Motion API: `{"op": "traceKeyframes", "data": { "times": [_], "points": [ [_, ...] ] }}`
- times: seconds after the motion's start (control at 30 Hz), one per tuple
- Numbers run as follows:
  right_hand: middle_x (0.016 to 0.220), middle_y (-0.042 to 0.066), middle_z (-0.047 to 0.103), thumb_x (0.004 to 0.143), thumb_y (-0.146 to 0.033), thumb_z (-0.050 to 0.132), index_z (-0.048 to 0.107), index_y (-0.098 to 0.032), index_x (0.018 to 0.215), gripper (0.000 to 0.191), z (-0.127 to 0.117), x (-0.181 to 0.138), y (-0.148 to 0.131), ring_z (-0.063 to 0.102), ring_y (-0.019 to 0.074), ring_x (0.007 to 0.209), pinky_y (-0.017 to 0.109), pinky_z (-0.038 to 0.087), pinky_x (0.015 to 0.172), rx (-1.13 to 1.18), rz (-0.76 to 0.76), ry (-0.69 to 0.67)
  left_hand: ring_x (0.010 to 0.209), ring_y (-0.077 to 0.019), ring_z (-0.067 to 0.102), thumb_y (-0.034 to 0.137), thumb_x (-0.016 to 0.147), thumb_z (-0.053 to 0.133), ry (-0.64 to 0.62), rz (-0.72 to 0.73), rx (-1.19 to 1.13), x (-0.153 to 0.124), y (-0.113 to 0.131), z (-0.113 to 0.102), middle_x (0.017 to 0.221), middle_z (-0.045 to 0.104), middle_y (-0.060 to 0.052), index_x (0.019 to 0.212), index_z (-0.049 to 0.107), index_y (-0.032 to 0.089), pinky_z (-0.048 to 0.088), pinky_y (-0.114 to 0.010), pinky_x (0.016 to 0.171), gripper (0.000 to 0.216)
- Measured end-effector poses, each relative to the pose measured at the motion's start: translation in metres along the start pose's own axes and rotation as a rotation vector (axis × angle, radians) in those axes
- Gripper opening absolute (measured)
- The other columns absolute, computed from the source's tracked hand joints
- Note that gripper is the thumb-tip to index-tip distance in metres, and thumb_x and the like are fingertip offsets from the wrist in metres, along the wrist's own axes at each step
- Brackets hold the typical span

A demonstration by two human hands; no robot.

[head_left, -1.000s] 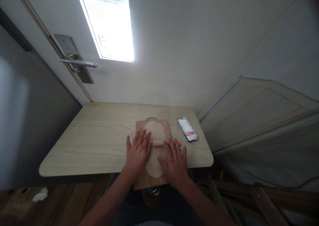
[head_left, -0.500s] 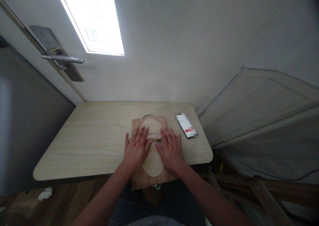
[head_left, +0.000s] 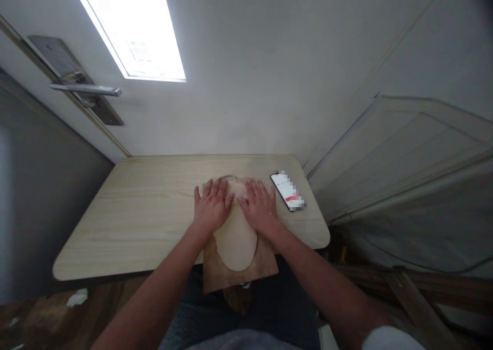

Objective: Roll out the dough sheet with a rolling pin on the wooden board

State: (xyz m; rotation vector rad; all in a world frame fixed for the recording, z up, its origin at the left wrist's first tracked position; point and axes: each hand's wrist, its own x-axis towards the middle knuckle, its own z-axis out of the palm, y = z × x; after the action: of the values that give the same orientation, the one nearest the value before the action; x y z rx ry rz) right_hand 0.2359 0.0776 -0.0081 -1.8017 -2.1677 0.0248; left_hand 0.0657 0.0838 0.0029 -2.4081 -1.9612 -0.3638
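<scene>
A flat oval sheet of pale dough (head_left: 235,239) lies on a brown wooden board (head_left: 265,265) that overhangs the near edge of a light wooden table (head_left: 150,211). My left hand (head_left: 211,206) and my right hand (head_left: 259,206) rest side by side on the dough's far end, palms down, fingers stretched out flat and pointing away from me. Whatever lies beneath the palms is hidden. A small metal loop (head_left: 230,177) shows at the board's far edge, just past my fingertips.
A phone (head_left: 288,190) with a lit screen lies on the table to the right of my right hand. Behind the table is a white door with a metal lever handle (head_left: 82,89) and a bright glass panel (head_left: 131,29). A cabinet door (head_left: 404,149) stands at right.
Both hands have slid away from me along the dough, from its middle to its far end. The stretch of dough near me now lies flat and longer.
</scene>
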Motion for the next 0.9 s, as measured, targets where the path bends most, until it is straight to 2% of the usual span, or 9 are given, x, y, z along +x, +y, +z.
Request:
{"op": "traceKeyframes", "data": {
  "times": [0.4, 0.9],
  "points": [
    [0.155, 0.01, 0.048, 0.106, -0.053, 0.03, 0.051, -0.022, 0.147, 0.056, -0.001, 0.046, 0.003, 0.038, 0.0325, 0.144, 0.058, 0.02, 0.118, -0.052, 0.019, -0.064, 0.146, -0.0327, 0.038, 0.051, 0.103, 0.021, 0.034, -0.013, -0.033, 0.04, -0.008, 0.008, 0.158, 0.046, -0.01, 0.149, 0.047, 0.024, 0.02, -0.067, 0.119, 0.059],
    [0.155, 0.009, 0.048, 0.104, -0.058, 0.031, 0.051, -0.026, 0.146, 0.057, 0.015, 0.094, 0.016, 0.042, 0.035, 0.139, 0.062, 0.028, 0.114, -0.067, 0.007, -0.122, 0.144, -0.0331, 0.038, 0.05, 0.104, 0.021, -0.055, -0.003, -0.039, 0.084, -0.023, 0.015, 0.156, 0.047, -0.011, 0.147, 0.049, 0.027, 0.024, -0.07, 0.115, 0.056]
  ]
}}
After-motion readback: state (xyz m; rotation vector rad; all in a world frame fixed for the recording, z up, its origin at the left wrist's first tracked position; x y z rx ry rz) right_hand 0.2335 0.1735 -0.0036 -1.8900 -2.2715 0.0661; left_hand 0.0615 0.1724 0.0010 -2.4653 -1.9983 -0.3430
